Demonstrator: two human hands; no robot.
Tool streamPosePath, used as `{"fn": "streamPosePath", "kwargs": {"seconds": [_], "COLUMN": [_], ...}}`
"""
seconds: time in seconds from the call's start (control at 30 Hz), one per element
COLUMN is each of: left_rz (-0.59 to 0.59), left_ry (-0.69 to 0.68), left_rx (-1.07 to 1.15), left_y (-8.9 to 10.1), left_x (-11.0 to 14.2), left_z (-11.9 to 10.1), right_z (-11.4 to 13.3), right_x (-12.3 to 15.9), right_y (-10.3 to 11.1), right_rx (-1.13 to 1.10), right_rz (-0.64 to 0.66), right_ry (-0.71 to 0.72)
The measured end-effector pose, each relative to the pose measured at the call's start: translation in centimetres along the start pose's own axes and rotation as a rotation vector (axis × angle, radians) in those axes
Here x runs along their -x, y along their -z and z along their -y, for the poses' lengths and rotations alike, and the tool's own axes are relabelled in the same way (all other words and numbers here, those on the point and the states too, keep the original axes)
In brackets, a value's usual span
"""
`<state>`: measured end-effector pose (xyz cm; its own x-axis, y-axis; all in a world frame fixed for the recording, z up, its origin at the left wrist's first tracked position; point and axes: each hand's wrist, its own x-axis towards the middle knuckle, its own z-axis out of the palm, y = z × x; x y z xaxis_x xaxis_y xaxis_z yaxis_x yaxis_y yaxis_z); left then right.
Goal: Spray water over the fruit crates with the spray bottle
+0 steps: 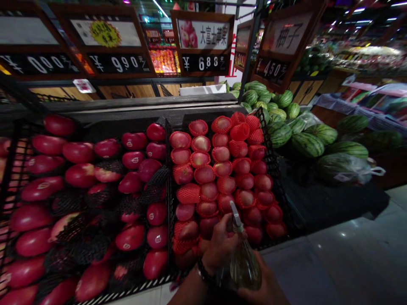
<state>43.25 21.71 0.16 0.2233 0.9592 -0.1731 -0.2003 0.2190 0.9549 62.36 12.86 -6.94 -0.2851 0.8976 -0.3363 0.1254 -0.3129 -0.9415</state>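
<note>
My left hand [219,248] is closed round the neck of a clear spray bottle [243,262] with a white nozzle, held upright at the bottom centre. My right hand [265,288] cups the bottle's body from below and to the right. The bottle holds a pale liquid. Just beyond the hands lies a black crate of apples in red foam nets [222,169]. To its left, a second crate holds dark red apples [79,163], several in black nets.
Striped watermelons [307,144] are piled at the right, one in a plastic bag [346,169]. Price signs [203,42] hang above the display. Grey tiled floor [349,254] lies to the lower right. More stalls stand in the far background.
</note>
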Motion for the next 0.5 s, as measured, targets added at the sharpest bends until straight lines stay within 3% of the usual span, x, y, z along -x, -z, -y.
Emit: {"fn": "streamPosePath", "kwargs": {"seconds": [0.17, 0.5], "left_rz": [-0.014, -0.046], "left_ry": [-0.045, -0.245], "left_rx": [0.132, 0.074], "left_y": [-0.5, 0.3], "left_x": [-2.8, -7.5], "left_z": [-0.9, -8.2], "right_z": [2.2, 12.7], "right_x": [-2.2, -6.9], "right_y": [0.5, 0.6], "right_rx": [0.029, 0.071], "right_rz": [-0.048, -0.085], "right_ry": [0.038, 0.147]}}
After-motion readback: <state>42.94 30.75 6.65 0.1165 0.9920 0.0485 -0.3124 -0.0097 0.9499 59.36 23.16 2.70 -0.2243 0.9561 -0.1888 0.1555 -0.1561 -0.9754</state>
